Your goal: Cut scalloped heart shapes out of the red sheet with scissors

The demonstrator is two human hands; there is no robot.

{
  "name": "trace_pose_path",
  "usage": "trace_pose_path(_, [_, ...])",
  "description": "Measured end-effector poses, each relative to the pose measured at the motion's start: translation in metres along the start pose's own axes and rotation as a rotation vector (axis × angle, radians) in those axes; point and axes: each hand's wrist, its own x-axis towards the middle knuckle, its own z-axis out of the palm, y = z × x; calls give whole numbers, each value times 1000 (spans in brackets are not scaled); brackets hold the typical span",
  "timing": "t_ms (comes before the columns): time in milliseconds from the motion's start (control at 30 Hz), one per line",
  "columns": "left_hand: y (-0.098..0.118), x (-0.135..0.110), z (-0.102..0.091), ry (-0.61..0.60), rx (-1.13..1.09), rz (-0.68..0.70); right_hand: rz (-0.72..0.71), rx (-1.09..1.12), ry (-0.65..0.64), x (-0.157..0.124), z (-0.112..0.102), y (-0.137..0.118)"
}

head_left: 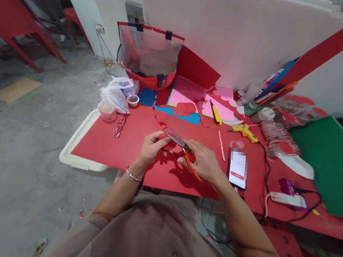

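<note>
Over the red-covered table, my left hand point(151, 147) pinches a piece of red paper point(167, 143). My right hand point(203, 160) is wrapped round the orange handles of a pair of scissors point(178, 140). The blades point left and lie at the red paper, close to my left fingertips. A thin red strip of paper point(159, 121) sticks up just beyond the left hand. Red scalloped paper cut-outs point(185, 107) lie further back, over pink and blue sheets. The paper's exact outline is partly hidden by my fingers.
On the right are a phone point(238, 168), a yellow glue gun point(244, 132) with its cord, a striped pencil point(221, 145) and a green board point(328, 158). A yellow cutter point(215, 113) lies behind. Eyeglasses point(119, 124), plastic cups point(107, 111) and a large bag point(149, 56) stand left and back.
</note>
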Motion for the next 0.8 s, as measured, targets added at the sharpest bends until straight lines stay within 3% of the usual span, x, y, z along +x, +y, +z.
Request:
trace_pose_path(367, [5, -5, 2, 2, -8, 14, -4, -88, 11, -6, -1, -3])
trace_pose_path(800, [2, -6, 3, -16, -96, 8, -16, -34, 47, -8, 2, -10])
